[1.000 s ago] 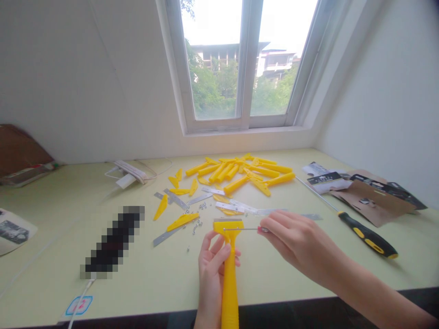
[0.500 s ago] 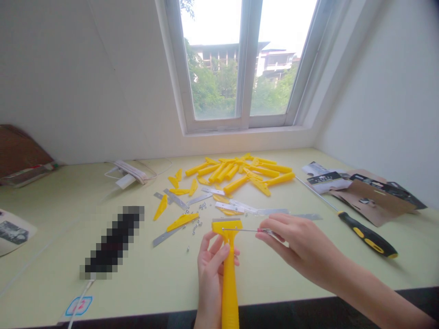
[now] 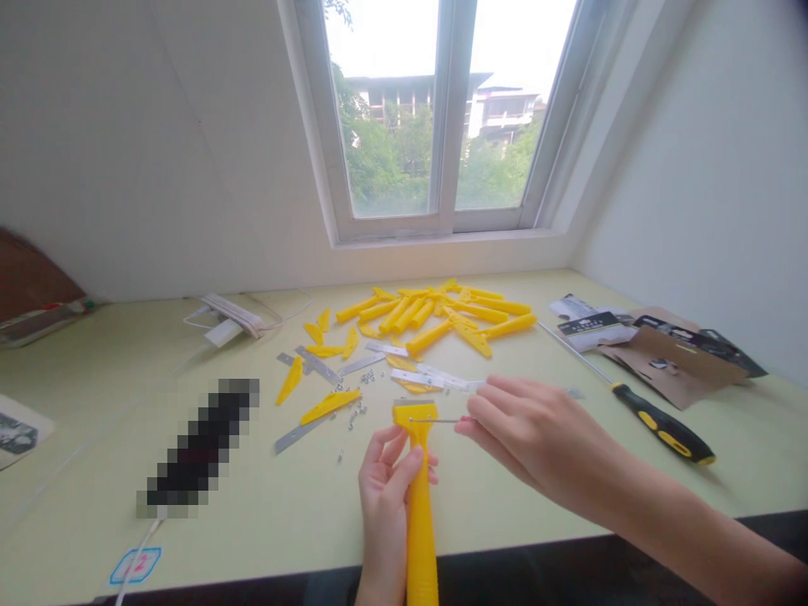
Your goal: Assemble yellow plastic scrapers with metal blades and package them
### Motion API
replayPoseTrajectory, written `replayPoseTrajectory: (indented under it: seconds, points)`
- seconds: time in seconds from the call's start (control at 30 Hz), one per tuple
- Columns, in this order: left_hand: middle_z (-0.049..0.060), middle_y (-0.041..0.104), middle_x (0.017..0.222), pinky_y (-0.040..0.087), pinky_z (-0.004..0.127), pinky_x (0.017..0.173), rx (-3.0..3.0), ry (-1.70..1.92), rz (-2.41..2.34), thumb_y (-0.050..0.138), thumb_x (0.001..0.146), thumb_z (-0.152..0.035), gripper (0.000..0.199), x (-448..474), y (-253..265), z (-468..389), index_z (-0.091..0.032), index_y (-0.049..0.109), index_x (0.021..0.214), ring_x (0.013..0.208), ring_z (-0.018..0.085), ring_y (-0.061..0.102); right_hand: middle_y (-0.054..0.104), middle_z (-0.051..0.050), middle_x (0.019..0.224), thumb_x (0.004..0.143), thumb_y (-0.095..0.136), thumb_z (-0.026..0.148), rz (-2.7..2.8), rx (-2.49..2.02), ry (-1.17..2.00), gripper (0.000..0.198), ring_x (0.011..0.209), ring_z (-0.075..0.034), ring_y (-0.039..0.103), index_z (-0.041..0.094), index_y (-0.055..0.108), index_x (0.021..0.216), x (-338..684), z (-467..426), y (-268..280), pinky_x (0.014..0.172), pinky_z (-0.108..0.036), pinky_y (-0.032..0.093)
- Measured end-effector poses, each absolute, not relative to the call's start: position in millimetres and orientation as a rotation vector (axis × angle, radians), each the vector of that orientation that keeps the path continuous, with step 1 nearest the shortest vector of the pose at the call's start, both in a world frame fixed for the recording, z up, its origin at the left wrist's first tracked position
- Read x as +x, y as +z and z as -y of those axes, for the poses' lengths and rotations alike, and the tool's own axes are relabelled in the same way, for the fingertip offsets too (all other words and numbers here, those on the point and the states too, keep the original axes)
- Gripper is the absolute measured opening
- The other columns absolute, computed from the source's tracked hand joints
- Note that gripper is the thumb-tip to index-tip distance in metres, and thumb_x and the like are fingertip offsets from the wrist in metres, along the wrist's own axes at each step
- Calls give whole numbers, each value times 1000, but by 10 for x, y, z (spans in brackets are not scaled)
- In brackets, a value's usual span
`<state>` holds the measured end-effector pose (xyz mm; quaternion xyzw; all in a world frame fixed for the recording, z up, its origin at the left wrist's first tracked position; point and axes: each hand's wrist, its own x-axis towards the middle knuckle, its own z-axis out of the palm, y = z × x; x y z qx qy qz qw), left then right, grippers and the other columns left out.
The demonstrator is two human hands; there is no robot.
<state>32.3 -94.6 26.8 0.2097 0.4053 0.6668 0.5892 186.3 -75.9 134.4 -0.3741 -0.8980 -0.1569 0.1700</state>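
Observation:
My left hand (image 3: 385, 497) is wrapped round a yellow plastic scraper (image 3: 421, 513), its wide head pointing away from me with a grey blade edge showing along the top. Between the pinched fingers of my right hand (image 3: 527, 429) is a slim screwdriver (image 3: 440, 420); its thin metal shaft lies across the scraper head, and the tip meets the left side of the head by a small screw. The screwdriver's handle is hidden in my hand. Just beyond the scraper lie loose screws (image 3: 357, 412), steel blades (image 3: 296, 436) and yellow clamp plates (image 3: 329, 406).
A pile of yellow scraper handles (image 3: 435, 311) lies toward the window. On the right are a larger black-and-yellow screwdriver (image 3: 662, 425) and opened cardboard packaging (image 3: 672, 362). A pixelated dark object (image 3: 202, 450) with a white cable and a power strip (image 3: 232, 316) lie on the left.
My right hand has shifted left and closer to the scraper head, so less of the screwdriver shaft shows. The whole view has turned slightly; my left hand keeps its hold.

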Motion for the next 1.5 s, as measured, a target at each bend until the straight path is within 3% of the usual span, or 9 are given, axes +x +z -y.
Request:
replayPoseTrajectory:
  seconds: [0.13, 0.27, 0.47, 0.67, 0.77, 0.87, 1.07, 1.37, 1.5]
  points:
    - [5, 68, 81, 45, 22, 45, 509, 1550, -940, 72, 60, -21, 26, 319, 271, 962, -18, 55, 79, 51, 14, 61, 54, 2, 52, 92, 37, 31, 2542, -1351, -250, 37, 45, -11, 47, 18, 48, 59, 1883, 715, 1335, 47, -24, 24]
    - [5, 68, 81, 45, 21, 45, 534, 1529, -926, 71, 62, -20, 26, 318, 271, 955, -19, 53, 81, 52, 14, 61, 60, 1, 68, 88, 45, 33, 2512, -1292, -94, 18, 58, -13, 53, 18, 51, 80, 1919, 749, 1386, 52, -22, 31]
    - [4, 67, 80, 45, 21, 45, 552, 1521, -920, 69, 64, -21, 28, 317, 253, 957, -20, 50, 84, 52, 13, 61, 51, 1, 56, 90, 40, 24, 2543, -1069, -350, 28, 52, -13, 44, 18, 45, 62, 1843, 821, 1305, 50, -25, 25]
    - [4, 68, 80, 44, 21, 45, 556, 1533, -920, 70, 63, -21, 30, 317, 254, 969, -19, 49, 84, 51, 13, 61, 50, 2, 49, 92, 33, 30, 2426, -1531, -51, 41, 44, -10, 42, 18, 41, 54, 1820, 806, 1184, 48, -25, 23]
    - [4, 68, 81, 45, 21, 46, 548, 1532, -927, 70, 63, -21, 29, 318, 248, 961, -19, 50, 85, 52, 13, 61, 55, 2, 59, 87, 44, 36, 2415, -1490, 16, 25, 51, -12, 48, 19, 48, 70, 1848, 816, 1249, 49, -24, 26]
    - [3, 68, 79, 45, 20, 45, 533, 1541, -920, 70, 62, -20, 29, 310, 240, 951, -19, 51, 84, 52, 13, 61, 57, -1, 69, 87, 46, 29, 2526, -1280, -34, 14, 61, -14, 51, 18, 47, 77, 1872, 822, 1322, 53, -24, 30]
    - [5, 68, 80, 45, 21, 45, 495, 1553, -912, 72, 59, -19, 31, 296, 234, 937, -17, 55, 84, 52, 14, 61, 52, -1, 62, 90, 42, 27, 2571, -1151, -269, 27, 56, -13, 45, 18, 45, 64, 1876, 802, 1306, 53, -25, 27]
    - [6, 68, 84, 46, 22, 44, 456, 1558, -935, 75, 55, -20, 36, 325, 230, 938, -17, 59, 87, 50, 14, 61, 51, 2, 52, 93, 32, 36, 2500, -1506, 46, 43, 46, -11, 42, 18, 41, 55, 1926, 759, 1175, 48, -24, 23]
    - [6, 68, 87, 46, 22, 44, 439, 1561, -933, 75, 55, -19, 37, 322, 233, 940, -17, 60, 88, 50, 14, 62, 55, 2, 62, 87, 44, 38, 2462, -1441, 48, 25, 54, -13, 49, 20, 48, 72, 1943, 783, 1230, 51, -23, 29]
